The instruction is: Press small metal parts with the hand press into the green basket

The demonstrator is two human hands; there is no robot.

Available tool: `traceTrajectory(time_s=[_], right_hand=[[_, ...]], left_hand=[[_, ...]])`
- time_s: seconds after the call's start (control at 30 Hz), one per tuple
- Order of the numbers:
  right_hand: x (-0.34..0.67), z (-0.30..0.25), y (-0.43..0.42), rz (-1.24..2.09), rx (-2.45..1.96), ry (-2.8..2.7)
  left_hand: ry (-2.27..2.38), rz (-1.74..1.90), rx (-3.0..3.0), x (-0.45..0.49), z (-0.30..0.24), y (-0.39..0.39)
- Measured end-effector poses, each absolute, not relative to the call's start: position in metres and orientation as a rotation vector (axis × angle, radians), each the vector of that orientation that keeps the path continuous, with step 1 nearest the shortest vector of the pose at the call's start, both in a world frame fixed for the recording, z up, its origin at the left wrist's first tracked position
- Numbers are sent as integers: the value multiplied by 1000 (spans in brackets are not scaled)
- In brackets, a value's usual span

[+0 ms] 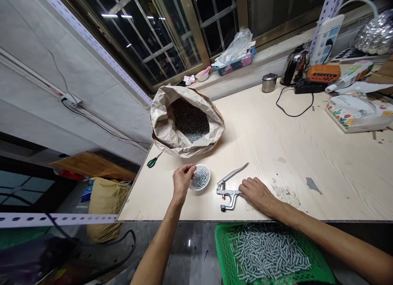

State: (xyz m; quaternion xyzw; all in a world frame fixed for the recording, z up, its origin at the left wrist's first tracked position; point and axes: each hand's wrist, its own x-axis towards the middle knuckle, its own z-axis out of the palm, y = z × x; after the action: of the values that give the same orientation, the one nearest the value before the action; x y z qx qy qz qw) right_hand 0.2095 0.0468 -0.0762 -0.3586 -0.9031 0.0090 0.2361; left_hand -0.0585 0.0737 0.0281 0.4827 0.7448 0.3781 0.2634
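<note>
My left hand [183, 180] is at the left edge of a small white bowl [209, 179] on the table. Its thumb and fingertips are pinched together over the rim; what they hold, if anything, is too small to make out. Small silvery metal pieces [201, 178] fill the bowl. To the right lies a pair of grey snap-fastener pliers [231, 195], jaws pointing left and handles spread. My right hand [256, 195] rests palm down, its fingers closed round the lower handle. The upper handle slants up and away, free of the hand.
Behind the bowl stands an open sack [159, 131] with many metal pieces inside. Green-handled scissors [152, 162] lie at the table's left edge. A green basket [219, 246] of screw-like parts sits below the front edge. A kettle [294, 66], charger and tissue pack [353, 109] are at back right.
</note>
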Motion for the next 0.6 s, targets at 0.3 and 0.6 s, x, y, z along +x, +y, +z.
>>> traceTrajectory(time_s=[0.3,0.6], right_hand=[[203,-25,45,455,-782,-2322],[204,-25,43,650,-694,-2189]], left_hand=[[1389,935,962,10,34,22],[1278,871,916,27,27,14]])
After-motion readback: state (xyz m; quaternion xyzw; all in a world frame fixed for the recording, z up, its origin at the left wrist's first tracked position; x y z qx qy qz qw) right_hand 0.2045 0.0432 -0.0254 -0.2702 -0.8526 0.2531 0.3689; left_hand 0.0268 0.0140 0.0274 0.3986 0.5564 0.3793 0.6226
